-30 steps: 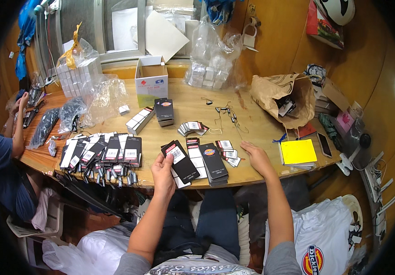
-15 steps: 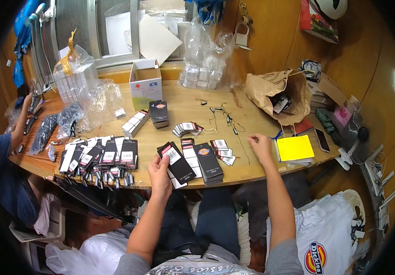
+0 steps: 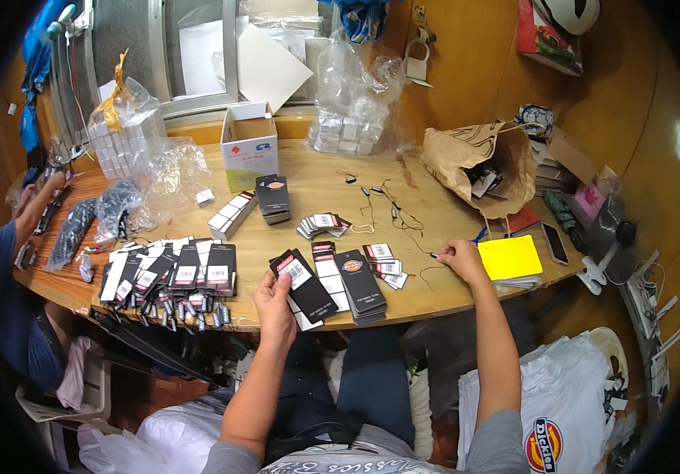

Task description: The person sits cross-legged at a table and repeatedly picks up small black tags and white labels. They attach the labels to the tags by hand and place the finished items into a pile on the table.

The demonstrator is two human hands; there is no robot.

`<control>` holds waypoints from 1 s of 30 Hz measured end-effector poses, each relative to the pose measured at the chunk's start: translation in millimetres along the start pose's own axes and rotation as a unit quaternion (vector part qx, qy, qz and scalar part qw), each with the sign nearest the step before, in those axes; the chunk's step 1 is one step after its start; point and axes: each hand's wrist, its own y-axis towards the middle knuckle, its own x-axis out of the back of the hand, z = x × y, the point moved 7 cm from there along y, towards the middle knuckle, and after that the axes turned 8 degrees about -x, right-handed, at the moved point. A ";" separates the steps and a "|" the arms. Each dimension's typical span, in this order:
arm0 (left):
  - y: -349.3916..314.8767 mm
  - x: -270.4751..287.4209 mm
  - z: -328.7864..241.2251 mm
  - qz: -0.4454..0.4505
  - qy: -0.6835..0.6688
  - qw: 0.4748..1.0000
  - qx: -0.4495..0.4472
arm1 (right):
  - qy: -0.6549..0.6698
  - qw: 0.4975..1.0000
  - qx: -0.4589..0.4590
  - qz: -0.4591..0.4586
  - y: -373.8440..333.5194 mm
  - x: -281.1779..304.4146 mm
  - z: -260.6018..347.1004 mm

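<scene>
My left hand is closed on a few black hang tags, fanned slightly, with a white barcode label on the top one. To their right lie a white-label strip and a stack of black hang tags with a colourful emblem. Farther right, my right hand pinches the end of a thin dark hang-tag string with a small black piece at its tip; its tail trails on the table. Several more strings lie loose beyond it. Small barcode cards sit between the hands.
Finished-looking tags with strings are heaped at the left. Behind stand a small open carton and another tag stack. At the right are a brown paper bag, a yellow pad and a phone. A co-worker's arm reaches in far left.
My right hand has moved slightly right and nearer me, drawing a string from the loose ones. My left hand still holds the hang tags in nearly the same place.
</scene>
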 end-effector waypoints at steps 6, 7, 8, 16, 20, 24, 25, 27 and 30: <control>0.2 -4.0 0.7 0.015 -0.015 1.000 -0.010 | 0.045 0.996 0.004 -0.072 7.3 12.2 -8.7; 0.6 -4.4 0.8 0.014 -0.016 1.000 -0.007 | 0.056 0.996 -0.005 -0.062 13.4 5.5 -3.3; 0.2 -2.1 -0.8 0.010 -0.013 1.000 -0.008 | 0.071 0.996 -0.011 -0.049 21.3 -7.2 6.7; 0.5 -0.9 -5.7 0.010 0.005 1.000 -0.017 | 0.081 0.991 0.091 -0.058 36.7 -43.0 43.2; 0.4 0.0 -2.3 0.013 -0.001 1.000 -0.012 | 0.096 0.985 0.140 -0.042 5.3 -29.1 26.4; -0.4 -0.6 3.6 0.013 -0.012 1.000 0.001 | 0.096 0.989 0.072 -0.082 -8.5 -1.7 7.4; -3.4 -0.6 5.7 0.005 -0.011 1.000 0.006 | 0.100 0.989 0.050 -0.098 -10.3 4.5 4.5; 0.2 4.1 2.1 -0.018 -0.002 1.000 -0.006 | 0.066 0.994 -0.028 -0.086 -5.4 1.2 11.3; 1.4 6.7 7.1 -0.002 -0.002 1.000 -0.011 | -0.016 0.992 -0.077 -0.099 -1.8 -7.4 18.6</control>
